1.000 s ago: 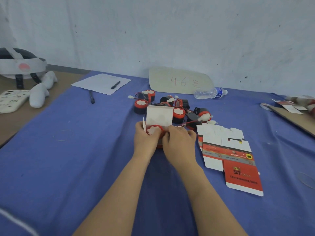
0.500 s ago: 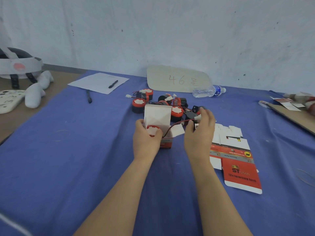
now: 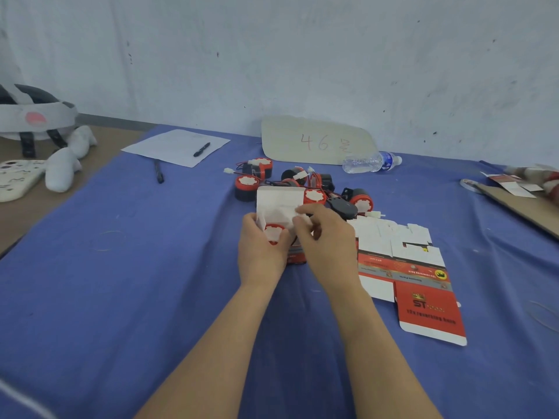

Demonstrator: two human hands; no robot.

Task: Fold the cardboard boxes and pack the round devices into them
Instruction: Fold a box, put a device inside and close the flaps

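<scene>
One round device (image 3: 273,232) in one folded box (image 3: 279,204) at left hand (image 3: 261,252). At least five in pile (image 3: 314,196) beyond right hand (image 3: 328,240). Flat boxes (image 3: 405,267) right of it: stack, count unclear. Two pens (image 3: 202,149), one bottle (image 3: 370,161), one paper sheet (image 3: 172,145).

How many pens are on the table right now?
2. One pen lies on the white paper sheet at the far left; the other pen lies on the blue cloth just beside that sheet. Others could hide under clutter.
</scene>
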